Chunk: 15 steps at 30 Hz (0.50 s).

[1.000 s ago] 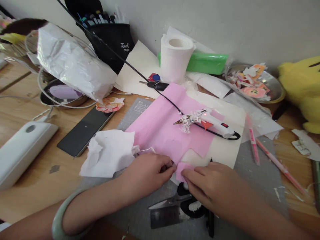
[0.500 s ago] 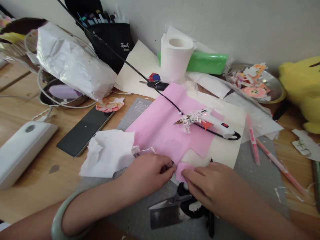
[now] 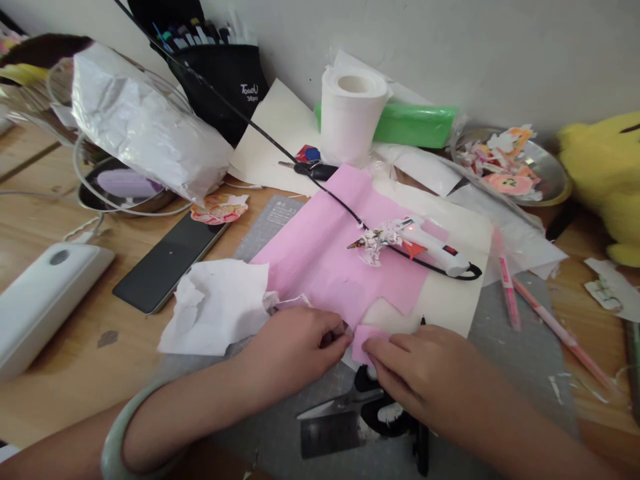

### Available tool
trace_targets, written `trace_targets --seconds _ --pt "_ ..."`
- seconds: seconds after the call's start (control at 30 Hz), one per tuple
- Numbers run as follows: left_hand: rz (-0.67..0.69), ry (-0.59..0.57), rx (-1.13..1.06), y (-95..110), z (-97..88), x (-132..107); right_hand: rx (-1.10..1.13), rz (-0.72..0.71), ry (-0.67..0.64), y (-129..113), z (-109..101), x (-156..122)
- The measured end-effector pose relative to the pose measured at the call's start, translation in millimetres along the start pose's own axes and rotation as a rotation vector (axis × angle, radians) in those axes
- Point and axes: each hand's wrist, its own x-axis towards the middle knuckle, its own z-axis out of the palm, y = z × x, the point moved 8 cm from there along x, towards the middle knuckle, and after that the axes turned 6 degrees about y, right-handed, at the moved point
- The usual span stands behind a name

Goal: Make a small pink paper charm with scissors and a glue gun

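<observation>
My left hand [image 3: 295, 347] is curled, its fingertips pinched at the near edge of the pink paper sheet [image 3: 330, 257]. My right hand [image 3: 425, 373] presses its fingers down on a small pink paper piece [image 3: 364, 337] right beside the left fingertips. Both rest on a grey cutting mat [image 3: 515, 360]. Black scissors [image 3: 365, 410] lie just under my right hand. A white glue gun [image 3: 430, 243] with paper scraps at its nozzle lies on the pink sheet, farther back.
A crumpled white tissue [image 3: 217, 303], a dark phone [image 3: 167, 260] and a white device [image 3: 45, 300] lie to the left. A tissue roll [image 3: 350, 113], green block [image 3: 415, 123], black pen case [image 3: 225, 80], scrap bowl [image 3: 510, 163], pink pens [image 3: 507, 287] and a yellow plush [image 3: 605, 180] stand behind and to the right.
</observation>
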Motion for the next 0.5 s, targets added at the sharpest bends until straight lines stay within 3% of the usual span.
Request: trace_targets --seconds 0.27,0.5 --pt "0.059 -0.027 0.015 0 -3.6 0 0.008 0.005 -0.012 -1 -5 -1" --pt "0.073 -0.098 0.043 -9 -7.8 -3 -0.019 0.008 0.117 6 -36 -9"
